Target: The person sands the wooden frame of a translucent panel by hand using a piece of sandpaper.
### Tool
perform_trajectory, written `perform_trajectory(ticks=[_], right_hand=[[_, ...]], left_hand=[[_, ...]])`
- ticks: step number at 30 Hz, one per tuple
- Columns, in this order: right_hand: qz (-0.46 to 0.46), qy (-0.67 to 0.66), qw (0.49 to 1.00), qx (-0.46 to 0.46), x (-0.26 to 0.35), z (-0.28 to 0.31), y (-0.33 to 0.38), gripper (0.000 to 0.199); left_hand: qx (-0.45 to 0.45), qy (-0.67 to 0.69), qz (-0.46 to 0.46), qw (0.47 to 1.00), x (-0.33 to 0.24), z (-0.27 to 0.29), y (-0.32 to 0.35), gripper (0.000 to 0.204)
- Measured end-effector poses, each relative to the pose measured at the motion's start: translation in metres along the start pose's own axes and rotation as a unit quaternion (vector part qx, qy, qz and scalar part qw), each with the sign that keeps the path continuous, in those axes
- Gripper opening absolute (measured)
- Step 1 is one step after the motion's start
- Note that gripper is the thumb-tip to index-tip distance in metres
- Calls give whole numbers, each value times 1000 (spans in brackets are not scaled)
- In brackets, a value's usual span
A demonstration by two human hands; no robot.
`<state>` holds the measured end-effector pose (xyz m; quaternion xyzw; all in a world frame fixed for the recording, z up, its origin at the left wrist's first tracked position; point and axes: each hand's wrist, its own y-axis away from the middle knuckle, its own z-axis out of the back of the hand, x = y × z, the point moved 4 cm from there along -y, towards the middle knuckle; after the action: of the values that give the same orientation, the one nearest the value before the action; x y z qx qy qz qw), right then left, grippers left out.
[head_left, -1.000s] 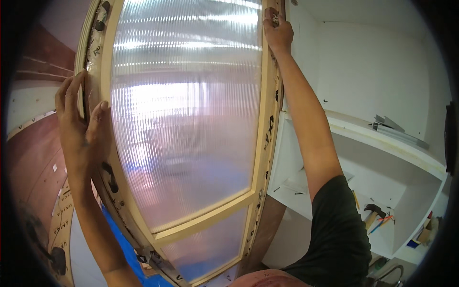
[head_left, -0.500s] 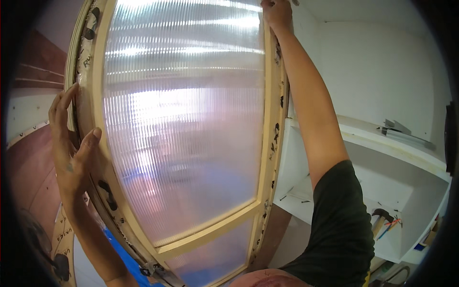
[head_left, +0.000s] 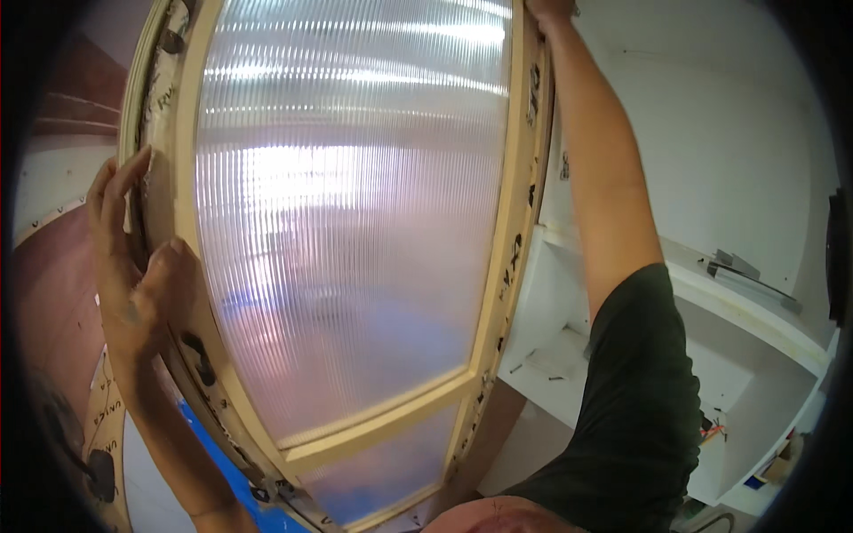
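A tall framed panel (head_left: 355, 240) with a ribbed translucent sheet stands in front of me, slightly tilted. Pale wooden strips (head_left: 382, 416) border the sheet and cross it low down. The wood outside them carries dark smudges and marks. My left hand (head_left: 133, 275) holds the panel's left edge, thumb on the front face and fingers around the side. High on the right edge, my right hand (head_left: 553, 11) grips the wood; the view's upper rim cuts off part of it, and its fingertips are hidden.
White open shelving (head_left: 755, 302) stands at the right, with grey metal pieces (head_left: 751, 282) on top and screws (head_left: 555, 378) on a lower board. Orange-handled items (head_left: 713, 430) lie inside. Blue sheeting (head_left: 213, 453) shows below the left forearm, near a reddish-brown surface (head_left: 58, 293).
The panel's upper part has shifted to the right with my right hand. My left hand keeps its hold on the left edge. The hammer on the shelf is now mostly behind my sleeve.
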<state>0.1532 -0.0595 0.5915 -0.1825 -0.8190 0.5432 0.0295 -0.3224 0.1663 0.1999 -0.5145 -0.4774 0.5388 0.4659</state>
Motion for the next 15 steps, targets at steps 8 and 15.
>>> perform_trajectory(ticks=[8,15], right_hand=[[-240,-223,940,99,33,97,90,64],[-98,-46,991,77,57,91,168,59]], left_hand=[[24,224,19,974,12,-1,0,89],[-39,150,62,986,25,-10,-1,69]])
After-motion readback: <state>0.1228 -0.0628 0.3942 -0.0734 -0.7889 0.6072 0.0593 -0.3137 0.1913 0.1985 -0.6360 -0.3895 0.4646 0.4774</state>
